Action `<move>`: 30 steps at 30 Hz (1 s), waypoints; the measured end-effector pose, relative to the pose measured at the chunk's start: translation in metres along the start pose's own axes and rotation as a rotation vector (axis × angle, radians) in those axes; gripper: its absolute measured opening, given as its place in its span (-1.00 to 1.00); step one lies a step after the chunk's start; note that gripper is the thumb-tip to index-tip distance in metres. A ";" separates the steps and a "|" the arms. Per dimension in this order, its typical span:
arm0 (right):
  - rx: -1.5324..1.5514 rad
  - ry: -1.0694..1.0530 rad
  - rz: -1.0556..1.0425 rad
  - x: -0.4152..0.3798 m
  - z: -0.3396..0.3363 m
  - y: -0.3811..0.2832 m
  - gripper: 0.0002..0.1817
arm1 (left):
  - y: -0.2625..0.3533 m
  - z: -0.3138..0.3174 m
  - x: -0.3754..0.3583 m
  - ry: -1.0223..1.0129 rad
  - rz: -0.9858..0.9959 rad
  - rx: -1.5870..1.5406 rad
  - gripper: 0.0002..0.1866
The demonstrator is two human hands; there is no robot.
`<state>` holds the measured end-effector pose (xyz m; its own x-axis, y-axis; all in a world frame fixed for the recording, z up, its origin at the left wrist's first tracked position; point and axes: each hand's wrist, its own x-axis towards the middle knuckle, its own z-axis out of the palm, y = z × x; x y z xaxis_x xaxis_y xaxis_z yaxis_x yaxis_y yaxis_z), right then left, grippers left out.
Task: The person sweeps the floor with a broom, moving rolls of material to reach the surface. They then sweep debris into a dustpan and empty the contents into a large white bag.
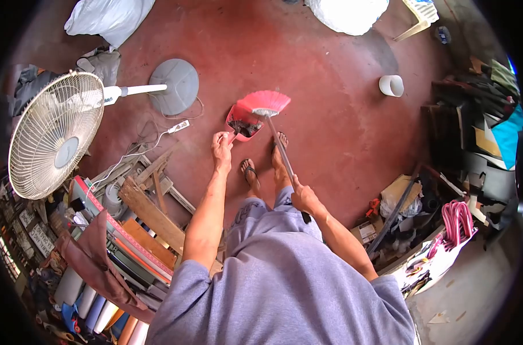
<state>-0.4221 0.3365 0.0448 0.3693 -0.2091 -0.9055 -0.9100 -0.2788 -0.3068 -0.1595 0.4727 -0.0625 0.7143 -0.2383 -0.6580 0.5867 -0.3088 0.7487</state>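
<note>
My left hand [221,150] is closed around the handle of a red dustpan [230,119], which holds a heap of dark debris [247,126]. Gripped in my right hand [306,196] is the dark pole of a broom [281,146]. The broom's pink fan-shaped bristles [267,100] spread over the far right side of the dustpan and partly cover it. Both tools are in front of my sandalled feet [250,171], over the red floor [342,138].
At the left stands a fan [66,150] with a round grey base [174,86]; a white power strip [178,126] lies near it. Wood planks [149,210] and rolls of material crowd the lower left. A white container [391,85] sits at the right, before piled goods [480,138].
</note>
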 end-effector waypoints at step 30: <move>-0.055 0.168 -0.076 -0.023 0.181 -0.027 -0.35 | -0.036 -0.195 -0.024 -0.091 0.050 0.009 -0.81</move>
<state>-0.4402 0.5183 0.0203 0.4670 -0.3380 -0.8171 -0.8683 -0.3499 -0.3515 -0.1227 0.6692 -0.0579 0.7051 -0.3358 -0.6245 0.5471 -0.3026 0.7805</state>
